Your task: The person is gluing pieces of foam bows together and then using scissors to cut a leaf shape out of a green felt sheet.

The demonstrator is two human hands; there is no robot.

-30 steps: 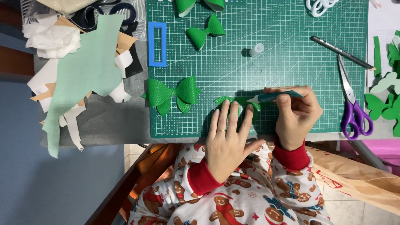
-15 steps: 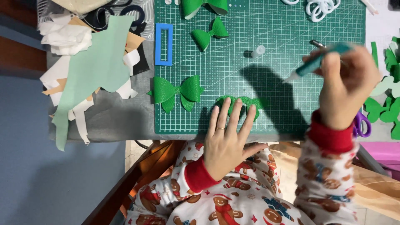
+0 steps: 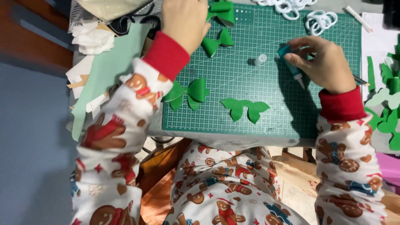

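Presently, on the bench: 1 green cutting mat [image 3: 291, 112] with a printed grid, carrying most of the stock.

Right hand [image 3: 323, 62]: over the mat's right part, its grip pinched around a teal glue tube [image 3: 291, 64], nozzle pointing down and toward the person, clear of the mat as far as I can tell.

Left hand [image 3: 183, 18]: reached across to the mat's far edge, resting at a folded green bow [image 3: 221, 10]; whether its grip is closed on the bow cannot be told, as the fingers are turned away.

Flat green bow cut-out [image 3: 245, 109]: lying loose near the mat's near edge, untouched, well apart from both hands.

Finished green bow [image 3: 188, 93]: at the mat's left border, just beside the left sleeve.

Small green bow [image 3: 217, 42]: near the left hand.

Small clear cap [image 3: 260, 59]: on the mat, just left of the tube.

White loops [image 3: 318, 21]: far right corner of the mat.

Pale green sheet [image 3: 104, 79] and white scraps [image 3: 91, 37]: heaped off the mat's left side.

More green cut pieces [image 3: 385, 100]: off the right edge.
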